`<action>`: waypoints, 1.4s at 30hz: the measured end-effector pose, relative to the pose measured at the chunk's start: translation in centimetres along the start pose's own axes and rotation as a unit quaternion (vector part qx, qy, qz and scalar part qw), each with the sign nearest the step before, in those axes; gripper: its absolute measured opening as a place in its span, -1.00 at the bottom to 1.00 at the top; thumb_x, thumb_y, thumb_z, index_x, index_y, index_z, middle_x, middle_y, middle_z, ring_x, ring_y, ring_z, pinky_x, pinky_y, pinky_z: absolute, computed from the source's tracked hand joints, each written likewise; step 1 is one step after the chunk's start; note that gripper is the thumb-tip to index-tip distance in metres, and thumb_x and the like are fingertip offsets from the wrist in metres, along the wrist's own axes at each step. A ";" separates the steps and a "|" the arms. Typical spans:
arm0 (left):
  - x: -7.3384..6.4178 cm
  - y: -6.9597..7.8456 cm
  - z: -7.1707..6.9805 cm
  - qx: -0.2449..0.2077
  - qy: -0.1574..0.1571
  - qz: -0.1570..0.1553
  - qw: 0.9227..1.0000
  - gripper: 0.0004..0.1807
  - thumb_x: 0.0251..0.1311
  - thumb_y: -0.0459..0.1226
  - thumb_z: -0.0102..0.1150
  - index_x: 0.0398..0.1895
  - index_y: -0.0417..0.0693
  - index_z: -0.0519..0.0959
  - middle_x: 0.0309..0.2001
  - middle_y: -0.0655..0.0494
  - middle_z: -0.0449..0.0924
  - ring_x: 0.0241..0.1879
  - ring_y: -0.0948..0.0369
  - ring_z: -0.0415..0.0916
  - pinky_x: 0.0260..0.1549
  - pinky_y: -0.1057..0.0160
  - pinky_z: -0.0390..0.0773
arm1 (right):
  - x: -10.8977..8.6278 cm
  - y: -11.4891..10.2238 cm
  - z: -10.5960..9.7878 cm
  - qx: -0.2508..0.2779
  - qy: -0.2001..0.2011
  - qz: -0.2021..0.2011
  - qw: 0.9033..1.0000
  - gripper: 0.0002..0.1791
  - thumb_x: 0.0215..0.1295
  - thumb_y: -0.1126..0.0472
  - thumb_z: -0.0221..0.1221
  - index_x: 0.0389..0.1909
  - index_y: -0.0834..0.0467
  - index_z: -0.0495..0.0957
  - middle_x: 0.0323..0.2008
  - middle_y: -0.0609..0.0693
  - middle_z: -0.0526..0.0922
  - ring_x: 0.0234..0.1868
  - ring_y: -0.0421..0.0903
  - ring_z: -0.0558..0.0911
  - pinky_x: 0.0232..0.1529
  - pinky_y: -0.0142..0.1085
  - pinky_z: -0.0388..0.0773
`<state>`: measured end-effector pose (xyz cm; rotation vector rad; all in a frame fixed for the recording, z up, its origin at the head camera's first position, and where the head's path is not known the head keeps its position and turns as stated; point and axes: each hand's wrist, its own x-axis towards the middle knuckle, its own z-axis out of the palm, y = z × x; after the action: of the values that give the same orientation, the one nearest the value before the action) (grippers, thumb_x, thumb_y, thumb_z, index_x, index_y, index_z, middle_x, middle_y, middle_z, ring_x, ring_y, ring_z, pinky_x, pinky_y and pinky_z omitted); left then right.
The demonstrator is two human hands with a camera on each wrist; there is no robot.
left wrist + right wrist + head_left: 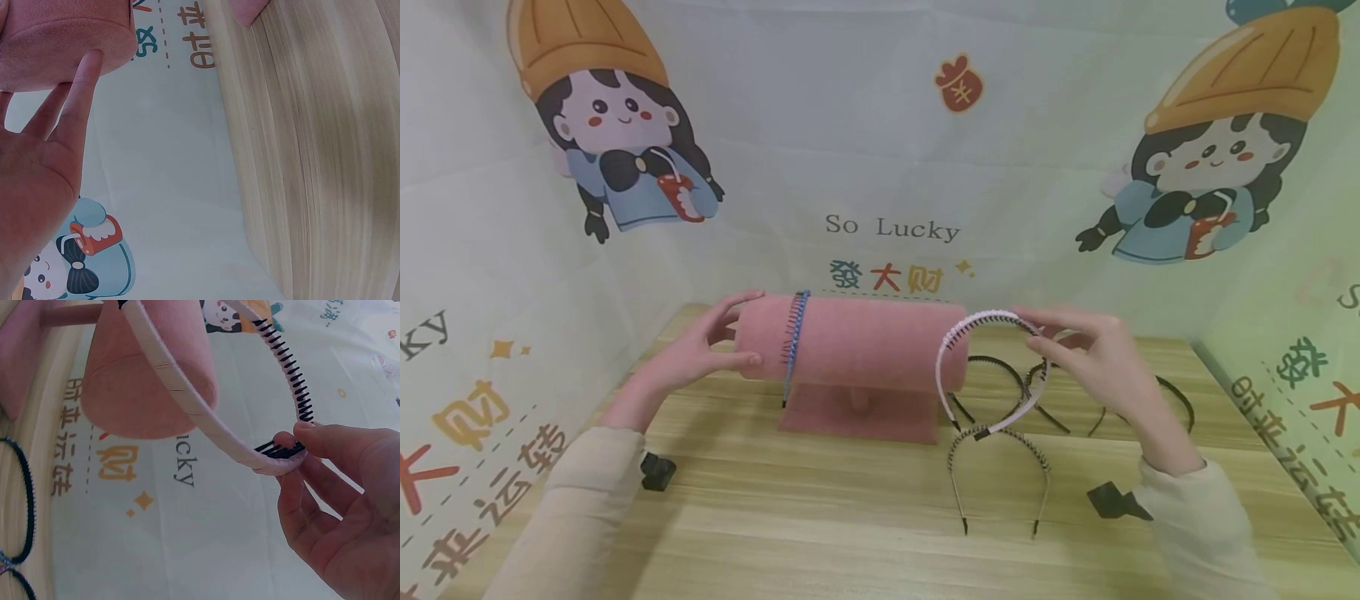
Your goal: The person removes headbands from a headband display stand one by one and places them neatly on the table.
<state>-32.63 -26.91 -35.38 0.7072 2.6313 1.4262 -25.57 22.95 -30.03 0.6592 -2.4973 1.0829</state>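
Note:
A pink velvety display stand (861,342) with a horizontal roll stands on the wooden table. My left hand (703,346) grips the roll's left end, thumb at the front and fingers toward the top; the left wrist view shows fingertips (92,59) against the roll (62,44). A blue headband (796,333) with comb teeth hangs over the roll near that hand. My right hand (1093,350) pinches a pale pink headband (181,394) by its curved top, teeth facing inward. In the head view this headband overlaps the roll's right end, its tips pointing down; contact cannot be told.
A thin toothed headband (998,433) lies in front of the stand's right side. Several dark headbands (1000,362) lie behind it, partly hidden by my right hand and the pink headband. Printed cloth (880,150) walls the table at the back and sides.

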 end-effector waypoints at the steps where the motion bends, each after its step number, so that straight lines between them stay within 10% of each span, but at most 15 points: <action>1: 0.0 0.0 0.0 -0.001 0.000 0.000 1.000 -0.05 0.22 -0.26 0.32 0.56 0.33 -0.02 0.46 -0.05 0.17 0.35 -0.15 0.29 0.07 0.04 0.52 | -0.2 0.2 -0.2 -0.004 -0.001 0.005 1.000 -0.64 0.35 0.16 0.24 0.16 -0.02 0.62 0.01 0.05 0.74 -0.27 -0.39 0.68 -0.21 -0.49 0.59; 42: 0.1 -0.1 0.1 0.010 0.004 0.008 1.000 -0.05 0.22 -0.25 0.33 0.56 0.33 -0.01 0.44 -0.07 0.22 0.32 -0.12 0.31 0.07 0.03 0.50 | -5.4 8.6 -2.1 -0.063 -0.043 0.025 0.997 -0.72 0.32 0.28 0.24 0.04 0.18 0.67 -0.06 0.22 0.74 -0.39 -0.44 0.61 -0.52 -0.39 0.49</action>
<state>-32.73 -26.85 -35.53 0.7284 2.6562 1.4107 -25.41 31.19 -36.34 0.6219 -2.6442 0.9233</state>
